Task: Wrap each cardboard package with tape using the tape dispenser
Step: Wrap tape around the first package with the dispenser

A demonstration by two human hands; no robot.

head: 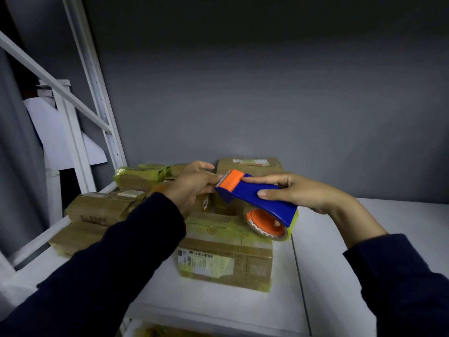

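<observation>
Head view: right hand (298,193) grips the tape dispenser (257,199) just above the box (226,254), long axis pointing left, left hand (192,190) pinching its blade end.

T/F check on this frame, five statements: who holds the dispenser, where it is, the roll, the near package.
1. The right hand grips the blue tape dispenser. True.
2. The dispenser lies flat on the table. False: it is held in the air above the packages.
3. The left hand is at the dispenser's orange cutter end. True.
4. The nearest package bears no label. False: a printed label with a barcode is on its near side.
5. The dispenser has no roll. False: a tape roll with an orange core is mounted.
</observation>
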